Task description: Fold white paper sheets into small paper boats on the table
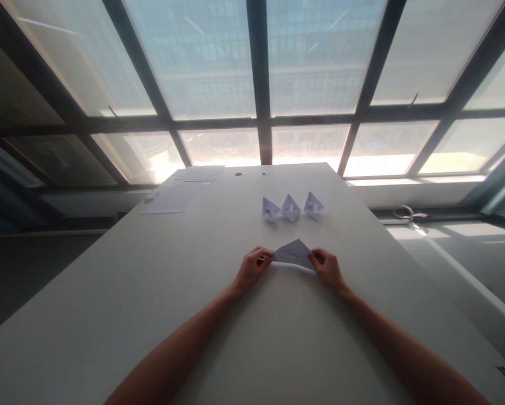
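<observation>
A folded sheet of white paper (293,252), peaked at the top and wide at the bottom, is stretched between my two hands just above the table. My left hand (253,267) pinches its left corner between thumb and fingers. At the opposite corner, my right hand (326,266) grips the paper the same way. Beyond it stand three folded paper boats: a left one (270,209), a middle one (290,208) and a right one (313,206). The left and middle boats sit close together.
The white table (159,298) reaches to the windows. Loose white sheets (171,198) lie at its far left. Two round holes, one a larger hole (238,174), are near the far edge. A silvery ring-shaped object (403,212) is beyond the right edge.
</observation>
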Tool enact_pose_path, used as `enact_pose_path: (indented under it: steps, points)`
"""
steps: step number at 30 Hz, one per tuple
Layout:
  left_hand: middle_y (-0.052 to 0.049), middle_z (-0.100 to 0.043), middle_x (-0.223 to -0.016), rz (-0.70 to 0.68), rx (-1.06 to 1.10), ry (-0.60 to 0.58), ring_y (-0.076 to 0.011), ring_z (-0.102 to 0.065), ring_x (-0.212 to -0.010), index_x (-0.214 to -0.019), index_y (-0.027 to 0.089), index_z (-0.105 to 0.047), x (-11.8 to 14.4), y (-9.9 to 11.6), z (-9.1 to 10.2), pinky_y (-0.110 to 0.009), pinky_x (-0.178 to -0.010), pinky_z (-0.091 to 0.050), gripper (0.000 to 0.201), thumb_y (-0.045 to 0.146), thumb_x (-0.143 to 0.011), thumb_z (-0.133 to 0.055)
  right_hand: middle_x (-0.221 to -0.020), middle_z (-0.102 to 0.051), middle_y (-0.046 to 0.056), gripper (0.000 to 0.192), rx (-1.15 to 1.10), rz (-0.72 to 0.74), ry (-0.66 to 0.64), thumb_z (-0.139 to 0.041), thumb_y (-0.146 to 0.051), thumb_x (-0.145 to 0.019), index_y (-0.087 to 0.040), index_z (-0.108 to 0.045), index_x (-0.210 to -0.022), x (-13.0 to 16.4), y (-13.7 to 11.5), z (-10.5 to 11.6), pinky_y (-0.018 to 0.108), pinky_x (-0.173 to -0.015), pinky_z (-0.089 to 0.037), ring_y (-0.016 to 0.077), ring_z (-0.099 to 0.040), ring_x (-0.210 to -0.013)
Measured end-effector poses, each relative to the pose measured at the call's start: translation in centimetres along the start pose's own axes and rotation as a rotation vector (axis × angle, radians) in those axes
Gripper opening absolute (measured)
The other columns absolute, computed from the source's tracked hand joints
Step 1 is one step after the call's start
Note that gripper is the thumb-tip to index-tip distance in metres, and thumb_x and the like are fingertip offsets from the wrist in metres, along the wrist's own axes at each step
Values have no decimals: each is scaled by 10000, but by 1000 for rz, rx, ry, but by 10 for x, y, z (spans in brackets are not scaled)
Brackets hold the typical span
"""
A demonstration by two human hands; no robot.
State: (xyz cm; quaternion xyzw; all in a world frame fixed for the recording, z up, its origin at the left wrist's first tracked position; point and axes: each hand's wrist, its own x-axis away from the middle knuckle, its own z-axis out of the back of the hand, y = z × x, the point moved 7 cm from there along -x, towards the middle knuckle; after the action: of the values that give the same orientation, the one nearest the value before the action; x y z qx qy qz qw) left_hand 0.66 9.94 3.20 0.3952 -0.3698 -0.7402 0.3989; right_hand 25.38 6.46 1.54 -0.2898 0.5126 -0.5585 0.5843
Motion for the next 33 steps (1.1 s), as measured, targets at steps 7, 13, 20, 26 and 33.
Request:
enact_pose_path:
  steps: [7, 13, 20, 26, 33]
  points:
    - [-80, -691, -1077, -1, -23, 58, -181, -658, -847, -1119, 185, -728, 1, 1, 6, -290, -768, -548, 342, 395, -862, -645, -780, -718, 71, 336, 4, 2, -8, -595, -489, -840, -166, -689, -844, 0, 1, 0, 319, -665, -488, 231, -641, -715]
    - [-56, -717, -942, 2, -99, 9, -179, -647, -801, -1122, 188, -738, -1, 0, 3, -264, -740, -506, 328, 378, -875, -634, -750, -703, 62, 355, -5, 10, -4, -597, -504, -843, -162, -691, -846, 1, -1, 0, 303, -629, -469, 218, -621, -683]
    - [-96, -715, -1040, -15, -98, 1, -220, -663, -920, -937, 189, -788, -1, 1, 2, -308, -833, -516, 267, 392, -866, -631, -751, -681, 55, 336, -9, 45, -15, -592, -498, -855, -176, -680, -824, 4, -5, -1, 297, -646, -467, 211, -604, -691]
    - [-35, -736, -1093, 53, -34, -138, -265, -670, -1011, -1139, 211, -735, 2, 8, -8, -357, -909, -497, 346, 371, -898, -546, -744, -647, 49, 323, 8, 71, -44, -564, -492, -871, -190, -664, -814, 7, -10, -5, 302, -662, -472, 213, -586, -710]
    - [-67, -735, -1087, 42, -1, -125, -274, -673, -989, -1177, 174, -711, 3, 12, -7, -377, -923, -492, 382, 377, -885, -572, -789, -654, 44, 307, 5, 143, -182, -552, -455, -893, -189, -688, -821, 12, -21, -18, 287, -671, -467, 192, -589, -729]
